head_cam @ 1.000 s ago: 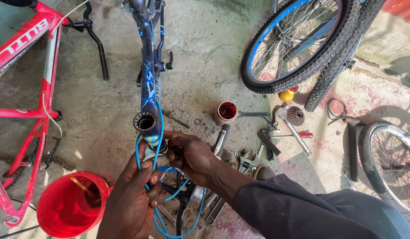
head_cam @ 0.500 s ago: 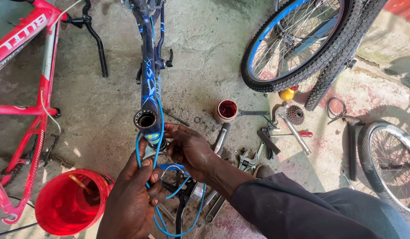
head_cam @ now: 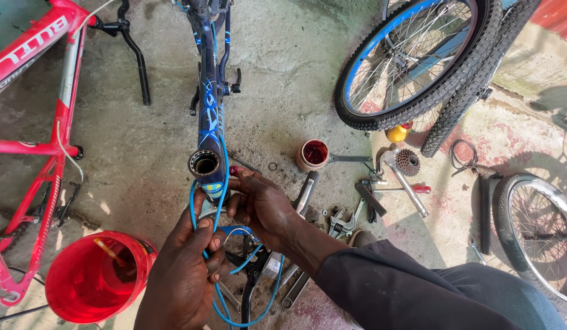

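A: Looking down at the concrete floor (head_cam: 296,79), what takes up the most room?

B: The red bicycle frame (head_cam: 45,146) along the left edge, and the blue-rimmed wheel (head_cam: 418,61) with its knobby tyre at the top right. Another wheel (head_cam: 540,238) lies flat at the right edge.

A: And in the middle?

B: The dark blue bicycle frame (head_cam: 209,91) runs from the top of the view down towards the person. Its open head tube (head_cam: 204,163) faces the camera, just above the hands.

A: What comes next in size?

B: A red bucket (head_cam: 94,281) at the lower left, beside the left hand. Then a scatter of tools: spanners (head_cam: 341,223) near the right forearm, a sprocket cluster (head_cam: 407,162), a small brown pot (head_cam: 313,154) of red liquid, and a red-handled screwdriver (head_cam: 403,189).

A: What are the hands doing?

B: The left hand (head_cam: 185,275) is closed around the blue cable housing (head_cam: 216,208), thumb and fingers pinching the loop just below the head tube. The right hand (head_cam: 262,205) has its fingers curled on the same housing, right beside the lower end of the tube.

A: Where does that housing run?

B: It comes down along the blue frame, passes the head tube, goes through both hands, and curls in a loose loop below them, over the dark parts on the floor.
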